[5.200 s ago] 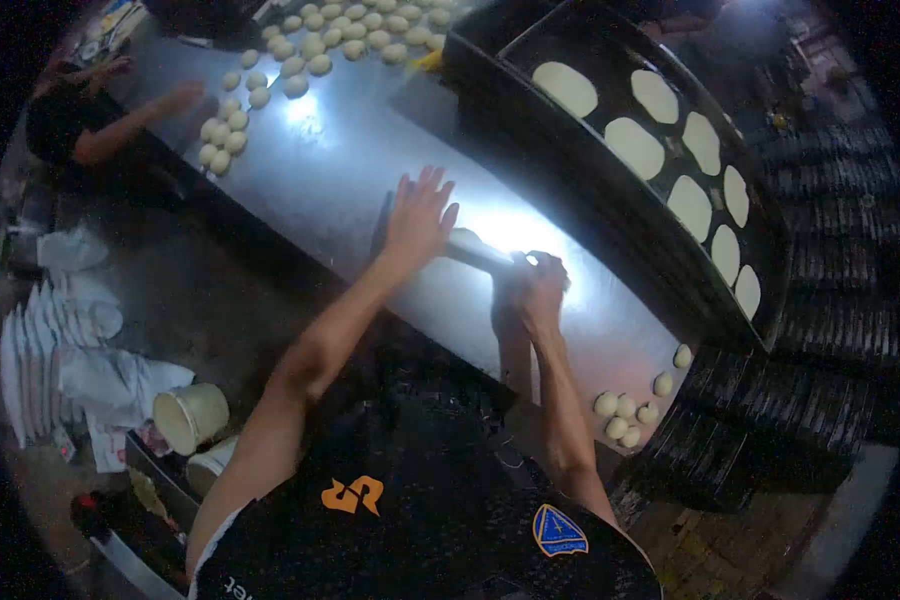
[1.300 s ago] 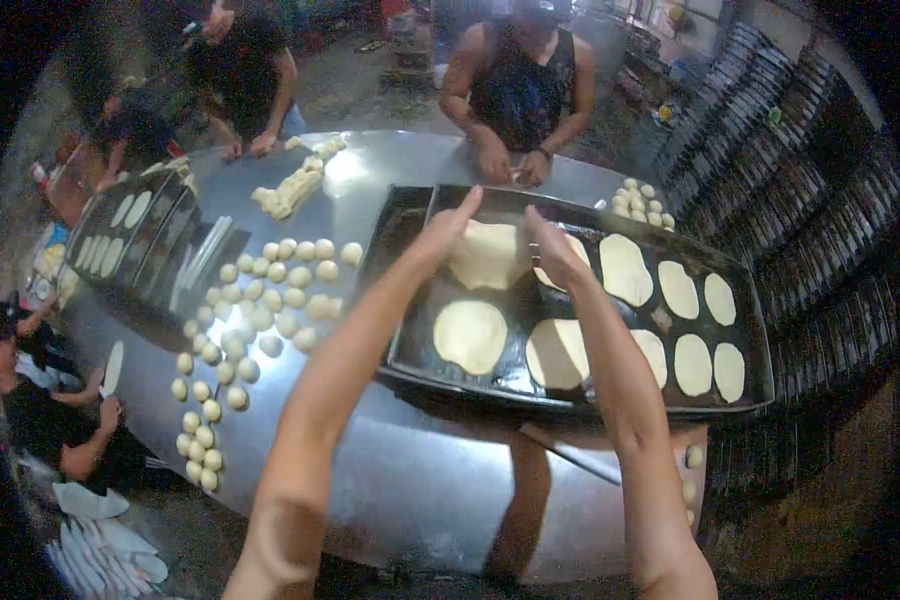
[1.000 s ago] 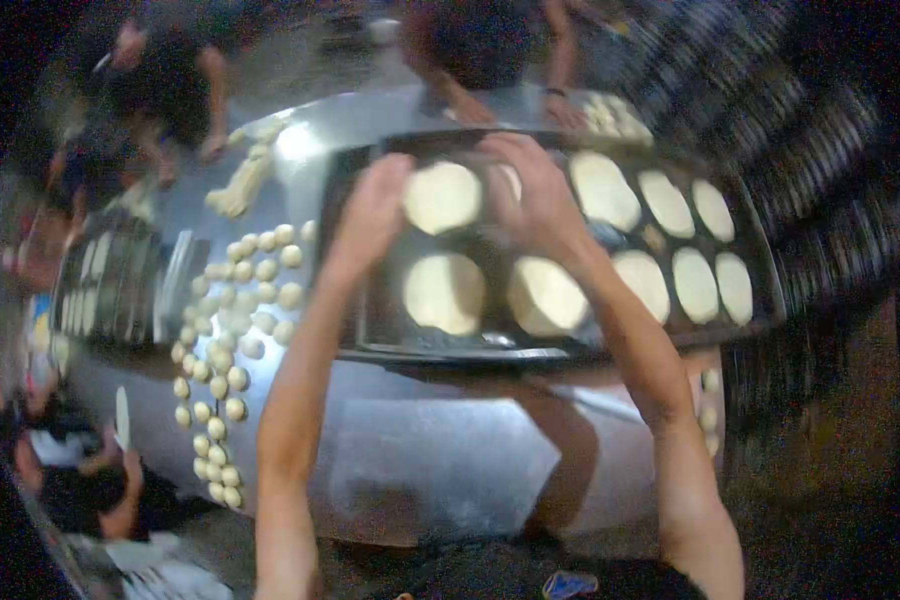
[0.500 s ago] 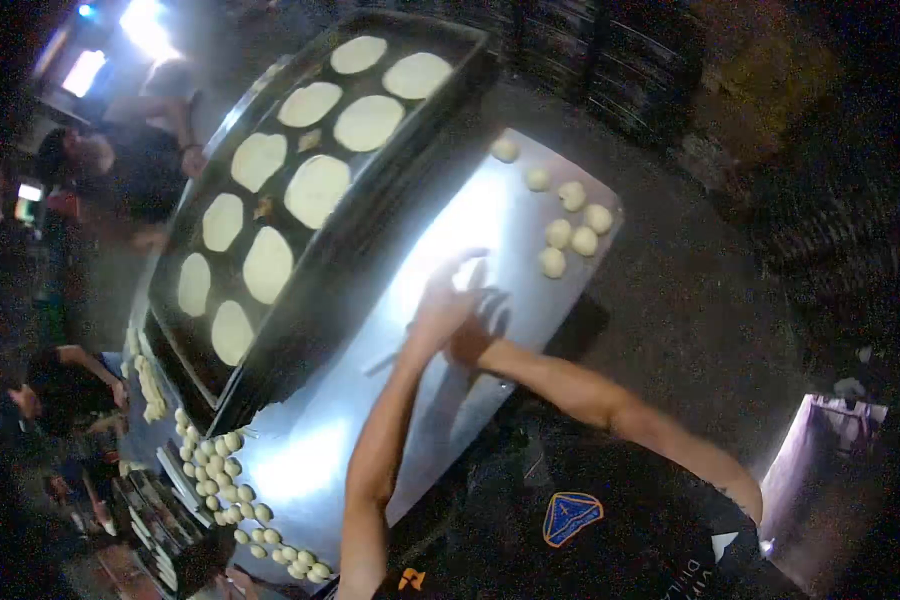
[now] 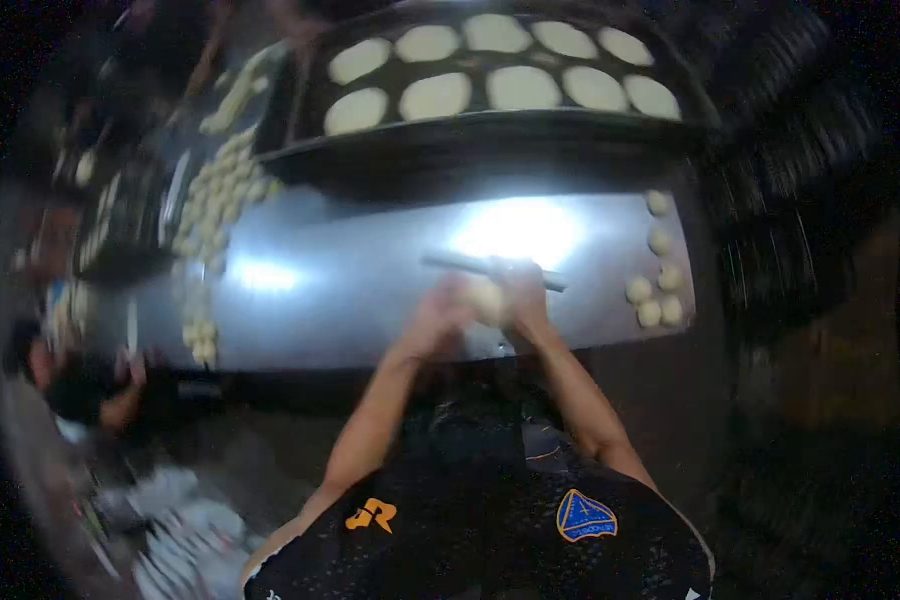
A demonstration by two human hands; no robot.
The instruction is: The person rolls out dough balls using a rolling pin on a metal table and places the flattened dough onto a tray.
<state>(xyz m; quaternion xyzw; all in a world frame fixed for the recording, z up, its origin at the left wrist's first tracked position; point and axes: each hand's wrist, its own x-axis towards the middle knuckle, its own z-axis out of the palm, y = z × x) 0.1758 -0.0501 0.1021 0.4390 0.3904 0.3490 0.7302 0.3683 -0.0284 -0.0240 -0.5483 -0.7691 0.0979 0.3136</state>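
Both my hands are at the middle of the metal table (image 5: 370,300), blurred by motion. Between them is a pale, round piece of dough (image 5: 488,298), with the fingers of my left hand (image 5: 440,315) closed at its left edge. My right hand (image 5: 523,292) is wrapped over a thin grey rolling pin (image 5: 452,262), whose two ends stick out on either side of the fist. The pin lies slantwise just beyond the dough. Several dough balls (image 5: 670,277) sit to the right, near the table's end.
Beyond the table is a dark griddle (image 5: 390,142) bearing two rows of flat dough rounds (image 5: 525,88). Many small dough balls (image 5: 220,195) crowd the table's left end. A person's hand (image 5: 130,368) is at the lower left, near a rack-like stack (image 5: 100,230).
My view has swung round, so the table now runs crosswise. The right-end group has one dough ball fewer. Dough shows between my hands, which have drawn nearer my body.
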